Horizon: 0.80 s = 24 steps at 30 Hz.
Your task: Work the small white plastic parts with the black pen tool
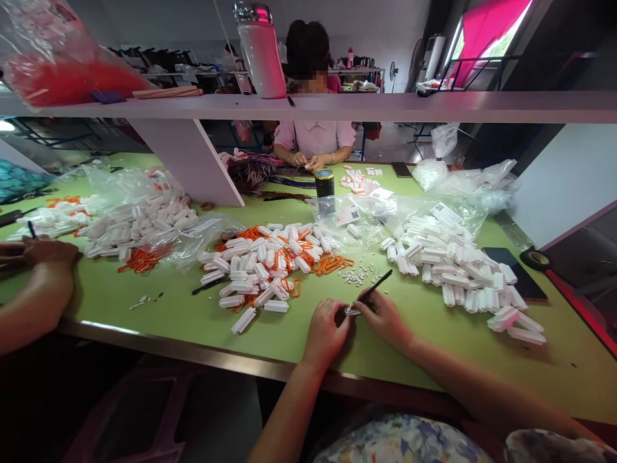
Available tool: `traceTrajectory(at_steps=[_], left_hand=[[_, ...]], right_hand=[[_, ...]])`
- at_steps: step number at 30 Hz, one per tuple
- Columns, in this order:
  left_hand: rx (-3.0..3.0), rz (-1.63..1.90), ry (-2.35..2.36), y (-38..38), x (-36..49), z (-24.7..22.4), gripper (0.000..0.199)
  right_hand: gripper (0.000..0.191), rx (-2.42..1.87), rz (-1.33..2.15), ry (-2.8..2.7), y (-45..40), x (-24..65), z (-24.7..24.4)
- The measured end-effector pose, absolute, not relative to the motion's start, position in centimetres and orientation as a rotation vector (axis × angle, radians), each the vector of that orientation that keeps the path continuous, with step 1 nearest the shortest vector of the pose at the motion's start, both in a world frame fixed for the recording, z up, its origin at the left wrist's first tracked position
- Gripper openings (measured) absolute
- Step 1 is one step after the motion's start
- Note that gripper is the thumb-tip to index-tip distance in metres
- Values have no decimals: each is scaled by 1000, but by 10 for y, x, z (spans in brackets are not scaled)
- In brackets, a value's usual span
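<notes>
Green table (pixel 183 321) fills most of my view, with a shelf (pixel 409 108) running above it and a pale bottle (pixel 265 61) standing on that. Another person (pixel 315 135) faces us from the far side. Near the front edge, the worker's left hand (pixel 325 331) has its grip pinched on a small white piece (pixel 353 312); the right hand (pixel 385 321) grasps a slim black tool (pixel 376 287), lower end at the piece. Beyond lie tiny white bits (pixel 357 275), between white blocks (pixel 236 264) mixed with orange loops (pixel 332 265) and another white pile (pixel 453 257).
</notes>
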<state>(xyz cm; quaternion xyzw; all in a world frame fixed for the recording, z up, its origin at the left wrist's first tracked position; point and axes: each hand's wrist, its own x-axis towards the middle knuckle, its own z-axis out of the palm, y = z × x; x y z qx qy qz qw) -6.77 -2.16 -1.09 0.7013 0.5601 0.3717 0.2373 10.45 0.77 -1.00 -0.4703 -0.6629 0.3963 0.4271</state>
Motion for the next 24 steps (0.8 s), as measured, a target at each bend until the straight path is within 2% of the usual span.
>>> traceTrajectory(at_steps=[7,15,19,24], left_hand=[[1883,1009,1527,-21,-67,-11,5],[1817,971,1595,-20,-60,-17,10],[1836,951,1613,-13,-59,-21,15],[1850,935,1579,-11,-56,-25,22]], right_hand=[[13,-1216,699,-1824,6,102,-14],[17,-1082,415,-2048,4,112,-26],[19,-1139,584,-1943,14,114,-26],[35,-1305,834,-1609,20,140,-16]])
